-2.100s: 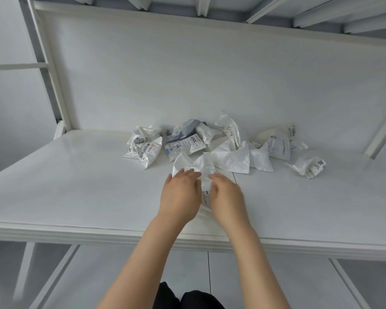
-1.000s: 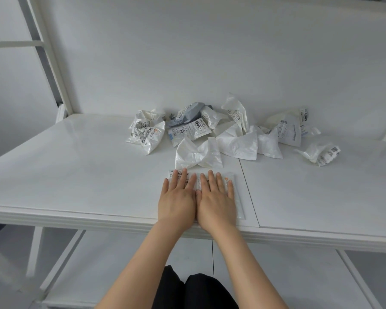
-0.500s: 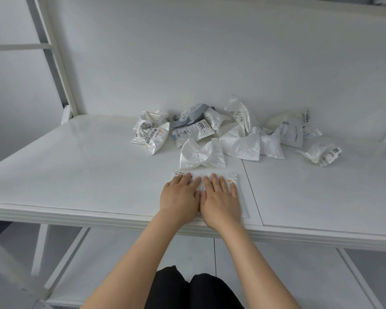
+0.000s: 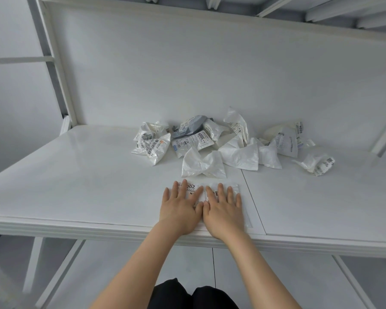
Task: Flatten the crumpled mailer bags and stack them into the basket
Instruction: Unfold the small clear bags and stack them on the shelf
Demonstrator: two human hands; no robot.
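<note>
Head view: left hand (image 4: 179,208) and right hand (image 4: 224,210), fingers (image 4: 184,186) straight, press a mailer (image 4: 191,186) before crumpled bags (image 4: 239,155).

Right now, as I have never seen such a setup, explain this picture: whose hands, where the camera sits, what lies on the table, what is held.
No machine here: a person's two bare hands, filmed by a head-worn camera looking forward and down. The left hand and right hand lie flat, side by side, pressing one mailer bag onto the white table near its front edge; neither grips anything. Behind lies a pile of crumpled mailer bags, mostly white, with one grey bag. No basket shows.
</note>
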